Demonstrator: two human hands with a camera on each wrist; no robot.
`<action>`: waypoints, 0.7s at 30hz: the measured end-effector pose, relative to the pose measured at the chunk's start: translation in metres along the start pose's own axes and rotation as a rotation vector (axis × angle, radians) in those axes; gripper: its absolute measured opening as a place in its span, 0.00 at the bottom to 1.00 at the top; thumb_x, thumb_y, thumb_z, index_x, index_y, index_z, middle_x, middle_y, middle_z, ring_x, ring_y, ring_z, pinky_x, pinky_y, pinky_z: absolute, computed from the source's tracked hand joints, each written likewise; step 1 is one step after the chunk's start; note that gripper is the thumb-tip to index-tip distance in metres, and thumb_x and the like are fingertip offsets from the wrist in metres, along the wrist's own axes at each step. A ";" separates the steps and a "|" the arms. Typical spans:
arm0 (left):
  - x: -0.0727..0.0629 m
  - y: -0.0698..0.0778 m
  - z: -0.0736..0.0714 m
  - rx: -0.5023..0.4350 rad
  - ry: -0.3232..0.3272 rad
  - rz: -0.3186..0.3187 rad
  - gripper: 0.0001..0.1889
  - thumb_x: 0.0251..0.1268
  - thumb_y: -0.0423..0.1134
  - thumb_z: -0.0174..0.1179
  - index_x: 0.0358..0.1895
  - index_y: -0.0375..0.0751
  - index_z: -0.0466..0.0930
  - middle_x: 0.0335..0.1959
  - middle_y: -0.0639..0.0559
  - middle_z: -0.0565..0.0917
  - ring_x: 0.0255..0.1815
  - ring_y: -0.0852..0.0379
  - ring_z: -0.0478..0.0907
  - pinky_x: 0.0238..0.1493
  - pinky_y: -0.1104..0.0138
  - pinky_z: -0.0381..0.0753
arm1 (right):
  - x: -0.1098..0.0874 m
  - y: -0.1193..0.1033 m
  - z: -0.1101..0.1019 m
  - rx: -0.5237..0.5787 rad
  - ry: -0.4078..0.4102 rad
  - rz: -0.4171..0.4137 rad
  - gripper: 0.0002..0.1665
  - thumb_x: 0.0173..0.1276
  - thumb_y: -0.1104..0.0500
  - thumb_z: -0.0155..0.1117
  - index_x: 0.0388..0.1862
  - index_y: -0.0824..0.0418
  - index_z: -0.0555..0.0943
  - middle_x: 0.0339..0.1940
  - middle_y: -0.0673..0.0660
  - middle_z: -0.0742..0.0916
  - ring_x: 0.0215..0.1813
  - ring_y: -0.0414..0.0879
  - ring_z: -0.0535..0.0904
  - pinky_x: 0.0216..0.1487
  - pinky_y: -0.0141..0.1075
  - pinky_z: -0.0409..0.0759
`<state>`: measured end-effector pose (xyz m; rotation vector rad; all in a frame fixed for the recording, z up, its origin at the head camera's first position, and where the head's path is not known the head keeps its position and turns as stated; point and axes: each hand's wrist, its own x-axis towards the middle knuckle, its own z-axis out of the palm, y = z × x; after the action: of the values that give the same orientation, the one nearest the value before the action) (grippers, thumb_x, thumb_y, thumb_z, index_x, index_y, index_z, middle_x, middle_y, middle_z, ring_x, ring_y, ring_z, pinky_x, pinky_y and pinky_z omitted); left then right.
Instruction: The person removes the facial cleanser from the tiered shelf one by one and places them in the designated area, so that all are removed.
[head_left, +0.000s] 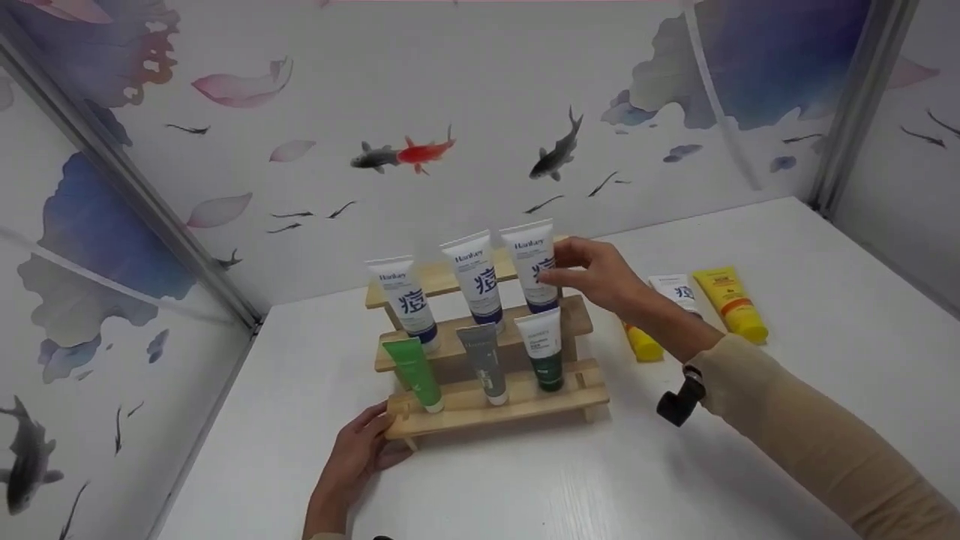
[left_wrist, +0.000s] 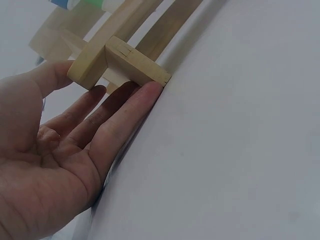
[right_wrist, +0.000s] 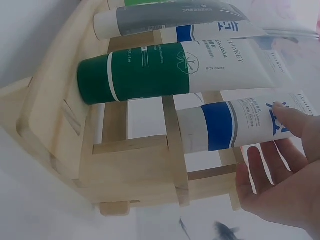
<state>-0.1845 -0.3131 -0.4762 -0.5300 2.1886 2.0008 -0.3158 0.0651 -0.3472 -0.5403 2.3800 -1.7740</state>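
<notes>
A three-tier wooden display rack holds several squeeze tubes standing on their caps. My right hand pinches the rightmost white-and-blue tube on the middle tier, thumb on its front and fingers behind. In the right wrist view that tube's cap meets the shelf. At the rack's lower left corner, my left hand grips the end of the bottom tier, with its thumb on the shelf end and fingers at the leg. On the bottom tier stand a green tube, a grey tube and a white-and-dark-green tube.
Two more white-and-blue tubes, one left and one central, share the middle tier. Right of the rack, a yellow tube, a white tube and another yellow tube, partly hidden by my forearm, lie on the white table. Patterned panels surround the table.
</notes>
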 end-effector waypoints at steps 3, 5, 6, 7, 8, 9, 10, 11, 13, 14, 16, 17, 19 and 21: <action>0.000 -0.001 0.000 -0.004 -0.002 -0.002 0.27 0.80 0.42 0.46 0.76 0.35 0.60 0.74 0.30 0.66 0.69 0.41 0.75 0.54 0.56 0.88 | -0.001 0.003 -0.003 0.027 0.012 -0.009 0.26 0.71 0.53 0.66 0.66 0.56 0.75 0.65 0.59 0.81 0.68 0.55 0.74 0.76 0.54 0.71; 0.001 -0.001 0.000 -0.004 -0.001 -0.006 0.27 0.80 0.42 0.46 0.76 0.35 0.60 0.74 0.30 0.66 0.69 0.41 0.75 0.54 0.55 0.88 | -0.003 0.004 -0.006 0.031 0.022 -0.015 0.27 0.72 0.53 0.65 0.67 0.56 0.74 0.65 0.59 0.80 0.68 0.55 0.74 0.76 0.53 0.70; 0.001 -0.001 -0.001 -0.003 0.000 -0.008 0.27 0.80 0.43 0.46 0.76 0.36 0.60 0.74 0.30 0.66 0.69 0.41 0.75 0.54 0.56 0.88 | -0.004 0.004 -0.008 0.036 0.025 -0.017 0.27 0.72 0.53 0.65 0.68 0.56 0.74 0.65 0.59 0.80 0.68 0.55 0.74 0.76 0.53 0.70; 0.001 -0.001 0.000 0.000 0.000 -0.010 0.27 0.80 0.43 0.46 0.76 0.36 0.60 0.74 0.31 0.66 0.69 0.41 0.75 0.54 0.56 0.88 | -0.005 0.005 -0.011 0.042 0.028 -0.016 0.27 0.72 0.53 0.65 0.68 0.56 0.74 0.66 0.59 0.79 0.67 0.56 0.74 0.77 0.53 0.70; 0.000 -0.001 0.000 0.003 0.001 -0.012 0.27 0.80 0.43 0.46 0.76 0.36 0.60 0.74 0.31 0.66 0.69 0.41 0.75 0.54 0.56 0.88 | -0.007 0.005 -0.014 0.047 0.030 -0.014 0.28 0.73 0.52 0.64 0.69 0.56 0.73 0.66 0.59 0.79 0.68 0.56 0.74 0.77 0.53 0.70; 0.000 -0.002 0.000 0.002 0.002 -0.013 0.27 0.80 0.43 0.46 0.76 0.36 0.60 0.74 0.31 0.66 0.69 0.42 0.75 0.54 0.56 0.88 | -0.009 0.005 -0.017 0.053 0.030 -0.012 0.28 0.73 0.51 0.64 0.69 0.56 0.72 0.67 0.59 0.78 0.68 0.56 0.74 0.77 0.53 0.69; 0.000 -0.002 0.000 0.001 0.002 -0.012 0.27 0.80 0.43 0.46 0.76 0.35 0.60 0.74 0.31 0.66 0.69 0.41 0.75 0.54 0.56 0.88 | -0.010 0.006 -0.020 0.058 0.031 -0.010 0.29 0.73 0.51 0.64 0.70 0.56 0.72 0.67 0.59 0.78 0.68 0.56 0.73 0.77 0.53 0.69; 0.000 -0.001 0.000 -0.002 0.000 -0.011 0.27 0.80 0.42 0.46 0.76 0.35 0.60 0.74 0.30 0.66 0.69 0.41 0.74 0.54 0.56 0.88 | -0.012 0.006 -0.024 0.064 0.030 -0.008 0.29 0.73 0.50 0.64 0.70 0.56 0.71 0.68 0.59 0.77 0.69 0.56 0.73 0.77 0.53 0.69; -0.001 -0.001 0.000 0.001 0.000 -0.006 0.27 0.80 0.42 0.46 0.76 0.35 0.60 0.74 0.30 0.66 0.69 0.41 0.74 0.54 0.56 0.88 | -0.015 0.008 -0.031 0.070 0.029 -0.010 0.31 0.73 0.48 0.63 0.71 0.56 0.70 0.69 0.59 0.77 0.70 0.56 0.73 0.77 0.53 0.69; -0.001 -0.001 0.000 0.002 0.001 -0.005 0.27 0.80 0.42 0.45 0.76 0.35 0.60 0.74 0.30 0.65 0.69 0.41 0.74 0.55 0.56 0.88 | -0.016 0.009 -0.035 0.069 0.032 -0.010 0.32 0.73 0.47 0.63 0.71 0.56 0.70 0.69 0.59 0.76 0.71 0.56 0.73 0.77 0.53 0.70; -0.001 0.000 0.000 0.007 0.003 -0.005 0.27 0.80 0.43 0.46 0.76 0.35 0.59 0.75 0.30 0.65 0.70 0.41 0.74 0.55 0.56 0.88 | -0.019 0.011 -0.043 0.067 0.040 -0.008 0.33 0.72 0.46 0.64 0.71 0.57 0.69 0.69 0.60 0.76 0.72 0.57 0.72 0.77 0.53 0.70; -0.001 0.000 0.000 0.007 0.004 -0.005 0.27 0.80 0.43 0.46 0.76 0.35 0.59 0.75 0.30 0.65 0.70 0.41 0.74 0.55 0.56 0.88 | -0.021 0.013 -0.047 0.064 0.046 -0.005 0.34 0.72 0.46 0.64 0.71 0.57 0.69 0.70 0.60 0.76 0.73 0.57 0.72 0.77 0.54 0.69; 0.000 0.000 0.000 0.013 0.008 -0.006 0.27 0.80 0.43 0.45 0.76 0.35 0.60 0.75 0.30 0.65 0.70 0.41 0.74 0.55 0.57 0.88 | -0.025 0.017 -0.054 0.055 0.062 0.006 0.35 0.72 0.45 0.64 0.72 0.57 0.68 0.70 0.60 0.75 0.74 0.58 0.71 0.77 0.54 0.69; 0.000 -0.001 0.000 0.011 0.002 -0.005 0.27 0.80 0.42 0.45 0.76 0.35 0.59 0.75 0.30 0.65 0.70 0.40 0.74 0.55 0.56 0.88 | -0.028 0.021 -0.062 0.057 0.078 0.015 0.36 0.72 0.45 0.64 0.72 0.58 0.67 0.70 0.61 0.75 0.74 0.59 0.70 0.77 0.54 0.69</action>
<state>-0.1842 -0.3127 -0.4767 -0.5361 2.1953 1.9859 -0.3128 0.1361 -0.3514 -0.4536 2.3686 -1.8830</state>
